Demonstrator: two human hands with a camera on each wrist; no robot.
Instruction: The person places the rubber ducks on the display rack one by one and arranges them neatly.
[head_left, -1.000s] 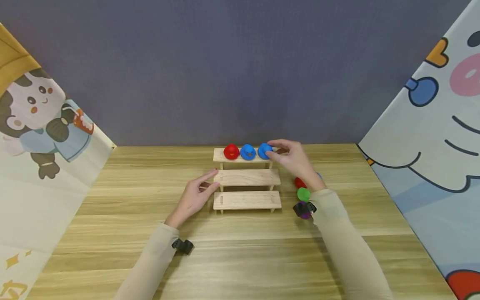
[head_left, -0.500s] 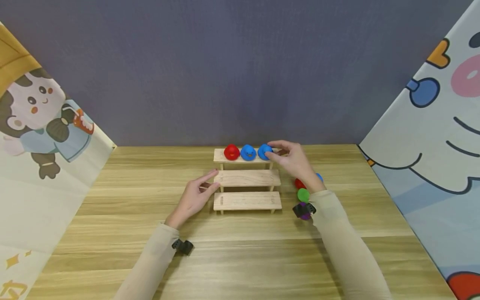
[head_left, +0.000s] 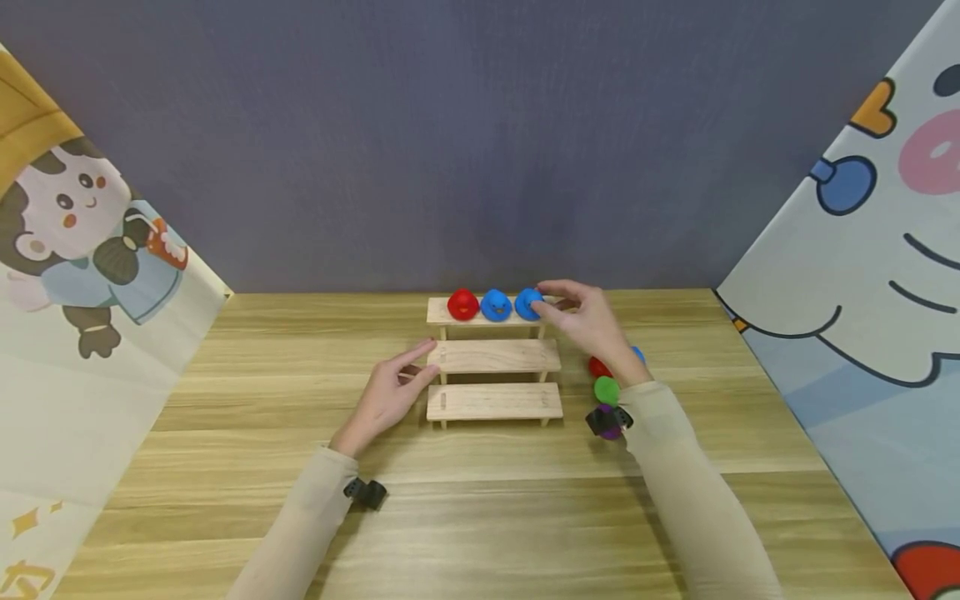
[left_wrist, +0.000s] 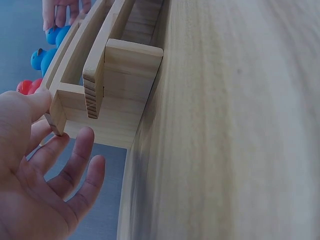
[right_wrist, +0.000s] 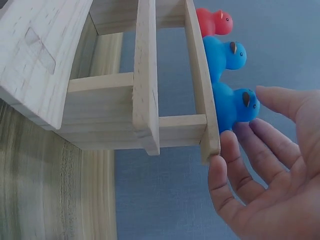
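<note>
A three-step wooden stand (head_left: 495,357) is in the middle of the table. On its top step sit a red rubber duck (head_left: 462,305), a blue rubber duck (head_left: 496,306) and, at the right end, a second blue rubber duck (head_left: 528,304). My right hand (head_left: 596,327) pinches that right-hand duck between thumb and fingers; in the right wrist view the thumb meets the duck's head (right_wrist: 246,105). With thumb and index finger, my left hand (head_left: 386,398) grips the left end of the stand, its other fingers (left_wrist: 85,185) spread loosely.
Right of the stand, partly behind my right wrist, lie a red toy (head_left: 598,367), a green toy (head_left: 606,390), a purple toy (head_left: 609,431) and a blue one (head_left: 638,353). A grey-blue wall (head_left: 480,150) rises behind the table (head_left: 480,517); printed panels stand at both sides.
The right-hand blue duck and my right fingers shift very slightly, almost imperceptibly, to the left. My left hand stays at the stand's left end.
</note>
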